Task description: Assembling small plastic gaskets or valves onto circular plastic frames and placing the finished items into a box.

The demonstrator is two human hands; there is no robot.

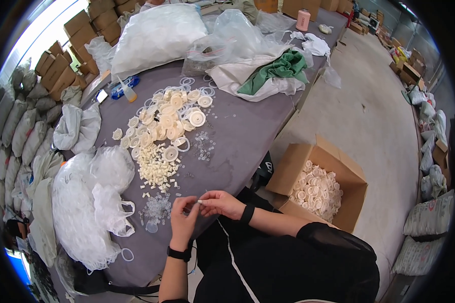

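At tabletop (237, 146) edge, left hand (183, 218) and right hand (221, 203) meet, each grip pinched shut on one small white plastic piece (199, 201). Cream discs (168, 121) heaped beyond; cardboard box (318, 188) to the right.

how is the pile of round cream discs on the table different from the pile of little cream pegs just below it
The round discs are wide, flat and ring-shaped; the little pegs are short, stubby and far smaller. The discs spread loosely over a broad patch of the grey table, farther from the hands; the pegs sit in a tighter heap nearer the left hand and right hand. Both are cream-coloured and lie loose on the table.
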